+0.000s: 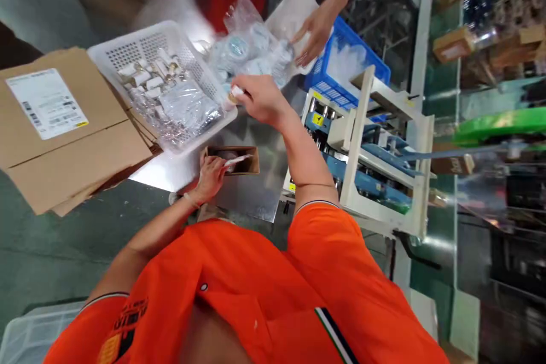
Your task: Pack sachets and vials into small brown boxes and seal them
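Note:
My left hand (211, 176) is closed on the left end of a small open cardboard box (252, 160) on the metal table. Its fingers lie over the rim beside a thin white piece (237, 160) that sticks up from the box; what lies below that is hard to make out. My right hand (262, 99) pinches a small white fitting with a brass-coloured end (234, 93), above the right edge of a white plastic basket (181, 40). Similar white and brass fittings (149, 79) and clear plastic bags (187, 105) lie in that basket.
Flattened cardboard cartons (72, 142) are stacked at the left. Across the table, a co-worker's hand (315, 31) reaches over bagged round parts (251, 48). A blue crate (362, 62) and a roller machine with a white frame (354, 142) stand to the right.

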Motion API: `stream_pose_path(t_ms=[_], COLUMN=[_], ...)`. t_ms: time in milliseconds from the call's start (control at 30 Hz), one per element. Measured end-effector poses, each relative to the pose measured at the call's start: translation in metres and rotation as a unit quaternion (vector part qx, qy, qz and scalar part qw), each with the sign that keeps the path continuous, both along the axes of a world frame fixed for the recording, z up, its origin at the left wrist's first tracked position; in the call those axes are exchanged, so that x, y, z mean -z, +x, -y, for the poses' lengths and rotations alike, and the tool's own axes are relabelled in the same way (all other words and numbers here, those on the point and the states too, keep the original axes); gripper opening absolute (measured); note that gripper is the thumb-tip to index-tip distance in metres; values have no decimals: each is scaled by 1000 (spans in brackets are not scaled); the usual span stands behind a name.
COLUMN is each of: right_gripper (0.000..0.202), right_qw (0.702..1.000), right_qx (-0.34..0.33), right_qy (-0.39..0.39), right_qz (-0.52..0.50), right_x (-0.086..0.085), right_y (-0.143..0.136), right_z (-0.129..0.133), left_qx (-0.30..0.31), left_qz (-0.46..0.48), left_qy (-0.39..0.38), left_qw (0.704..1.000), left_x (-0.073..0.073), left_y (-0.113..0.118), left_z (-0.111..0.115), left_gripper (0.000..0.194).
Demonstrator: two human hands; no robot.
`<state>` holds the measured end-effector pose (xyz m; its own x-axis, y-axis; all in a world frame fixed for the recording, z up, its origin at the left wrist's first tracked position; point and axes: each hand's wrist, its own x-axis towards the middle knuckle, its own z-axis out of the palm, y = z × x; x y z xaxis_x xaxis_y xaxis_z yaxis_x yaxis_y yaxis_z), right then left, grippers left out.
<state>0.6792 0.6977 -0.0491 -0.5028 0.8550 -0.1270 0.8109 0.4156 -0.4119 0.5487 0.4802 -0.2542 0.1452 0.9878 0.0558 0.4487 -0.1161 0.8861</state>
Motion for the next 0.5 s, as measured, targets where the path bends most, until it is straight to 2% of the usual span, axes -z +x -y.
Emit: stream_pose_path(t_ms=[33, 100, 200, 300, 433, 500], right_gripper=[16, 19, 17, 14, 26, 21], right_qw=[1000, 997, 990, 982, 982, 986], right_qx=[4, 25, 66, 92, 111, 106], right_qy=[-7, -29, -78, -93, -64, -65], right_qz=[22, 66, 101, 138, 138, 114], right_x=[-9, -13, 12, 45, 77, 90], right_y=[28, 68, 88, 80, 70, 66], right_z=[24, 70, 116, 128, 118, 114], left_qx=[-23, -70, -129, -170, -198, -198], left_qz=[8, 19, 22, 8, -13, -18], left_qy=[-2, -10, -25, -39, -51, -50], left_qw=[1000, 997, 991, 985, 979, 979], left_x=[3, 8, 12, 10, 0, -7], left_y=[1, 3, 5, 6, 5, 6], left_z=[-1, -1, 0, 1, -2, -6], left_gripper=[21, 25, 32, 33, 29, 31])
